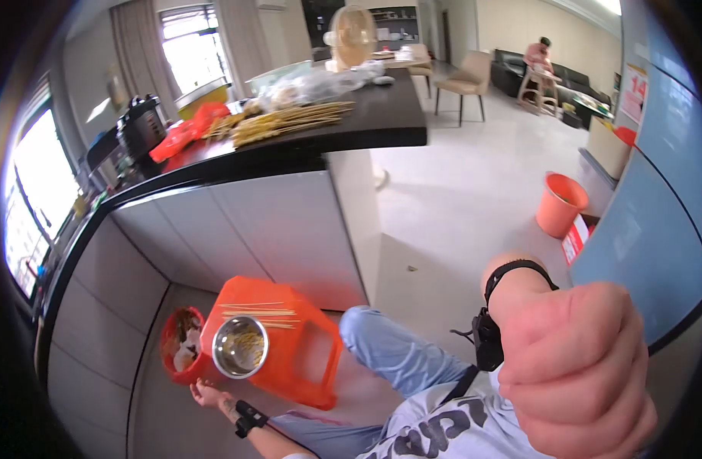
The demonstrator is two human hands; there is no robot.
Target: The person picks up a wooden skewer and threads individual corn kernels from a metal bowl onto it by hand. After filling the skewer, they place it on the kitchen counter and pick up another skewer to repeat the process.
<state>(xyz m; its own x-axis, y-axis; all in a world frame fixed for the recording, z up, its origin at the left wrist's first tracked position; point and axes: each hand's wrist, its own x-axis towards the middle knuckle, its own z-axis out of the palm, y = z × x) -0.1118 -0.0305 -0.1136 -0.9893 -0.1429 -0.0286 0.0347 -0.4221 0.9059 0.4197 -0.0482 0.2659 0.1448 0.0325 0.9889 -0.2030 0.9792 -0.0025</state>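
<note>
My left hand (206, 395) reaches low by the red bucket (179, 359), fingers loose, holding nothing. My right hand (576, 367) is a tight fist, maybe empty. Next I grab sticks (259, 312).

The right hand (576, 367) is cut off by the frame's bottom edge.

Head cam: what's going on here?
A person sits low beside a dark counter. The left hand reaches down by an orange stool that carries a steel bowl and a few loose skewers; it holds nothing visible. A red bin stands next to the stool. The right hand is raised close to the camera in a fist; whether it holds anything cannot be told. More skewers are piled on the counter, and another person sits far back.
</note>
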